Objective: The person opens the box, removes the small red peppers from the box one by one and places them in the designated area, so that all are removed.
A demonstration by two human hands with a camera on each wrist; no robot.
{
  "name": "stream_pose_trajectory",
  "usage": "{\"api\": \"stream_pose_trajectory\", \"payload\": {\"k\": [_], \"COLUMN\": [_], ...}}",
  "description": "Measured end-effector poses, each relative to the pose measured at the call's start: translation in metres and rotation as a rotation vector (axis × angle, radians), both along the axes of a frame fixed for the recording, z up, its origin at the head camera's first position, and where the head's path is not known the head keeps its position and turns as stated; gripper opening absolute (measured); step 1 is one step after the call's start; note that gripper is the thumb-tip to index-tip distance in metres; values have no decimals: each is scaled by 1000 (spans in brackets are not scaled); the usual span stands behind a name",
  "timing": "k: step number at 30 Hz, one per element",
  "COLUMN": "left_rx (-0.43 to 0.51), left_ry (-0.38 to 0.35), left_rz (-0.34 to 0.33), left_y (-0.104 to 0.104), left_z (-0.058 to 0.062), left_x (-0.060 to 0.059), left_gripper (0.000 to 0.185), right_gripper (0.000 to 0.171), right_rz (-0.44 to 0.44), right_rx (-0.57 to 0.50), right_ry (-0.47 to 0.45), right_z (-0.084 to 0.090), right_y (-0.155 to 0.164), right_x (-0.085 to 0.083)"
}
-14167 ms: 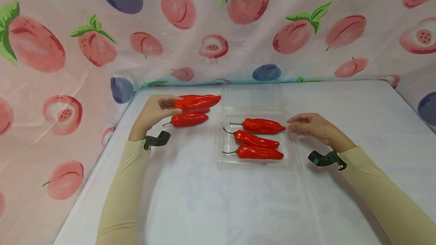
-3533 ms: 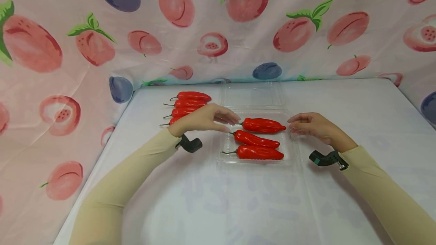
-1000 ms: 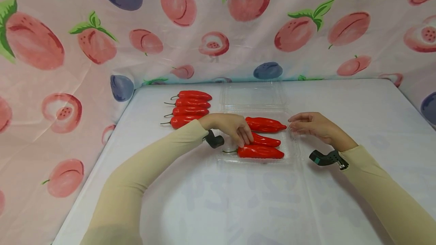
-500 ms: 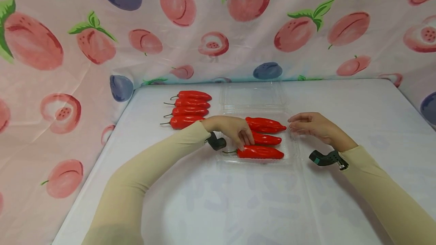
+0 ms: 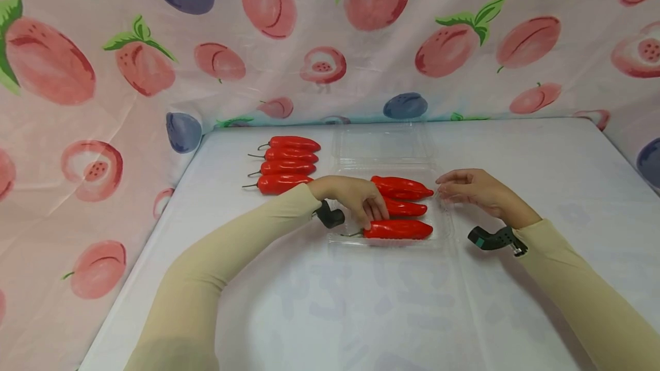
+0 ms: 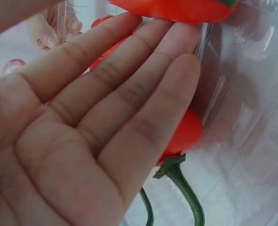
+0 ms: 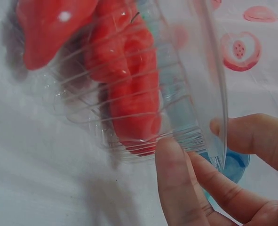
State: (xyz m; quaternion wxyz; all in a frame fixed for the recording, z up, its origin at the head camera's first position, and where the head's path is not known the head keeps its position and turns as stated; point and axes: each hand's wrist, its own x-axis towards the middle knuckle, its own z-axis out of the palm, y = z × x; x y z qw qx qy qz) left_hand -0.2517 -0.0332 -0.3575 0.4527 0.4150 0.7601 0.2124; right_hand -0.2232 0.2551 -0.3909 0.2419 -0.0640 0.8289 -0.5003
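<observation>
Three red chili peppers lie side by side in the base of a clear plastic clamshell container point(image 5: 440, 228): a back pepper point(image 5: 402, 188), a middle pepper point(image 5: 407, 209) and a front pepper point(image 5: 399, 229). My left hand point(image 5: 356, 194) reaches down over their stem ends. In the left wrist view its fingers point(image 6: 134, 94) are straight, their tips against the underside of a red pepper point(image 6: 176, 9); the thumb is hidden there. At the container's right side, my right hand point(image 5: 471, 190) pinches the clear rim point(image 7: 218, 122) between thumb and fingers.
Several more red peppers point(image 5: 289, 168) lie in a row on the white tablecloth point(image 5: 289, 314), left of the container. The clear lid point(image 5: 384, 143) lies folded open towards the back. A fruit-print curtain point(image 5: 371, 67) hangs behind and to the left.
My left hand has gone from the container's left edge to over the peppers inside. The front and middle peppers have shifted slightly right. The right hand stays at the rim.
</observation>
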Motion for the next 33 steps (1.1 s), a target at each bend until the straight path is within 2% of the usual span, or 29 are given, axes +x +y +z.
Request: {"api": "stream_pose_trajectory", "payload": {"k": [6, 17, 25, 33], "left_rx": [-17, -31, -11, -18], "left_ry": [-24, -5, -17, -39], "left_rz": [15, 33, 37, 31], "left_y": [1, 4, 4, 5], "left_z": [-1, -4, -4, -8], "left_x": [1, 1, 2, 3], "left_gripper": [41, 39, 35, 33], "right_gripper": [50, 50, 54, 50], "right_rz": [-1, 1, 30, -8], "right_rx": [-4, 4, -85, 20], "right_ry": [-1, 4, 19, -3], "right_z": [0, -1, -5, 1], "right_y": [1, 0, 7, -1], "right_x": [-1, -3, -5, 0]}}
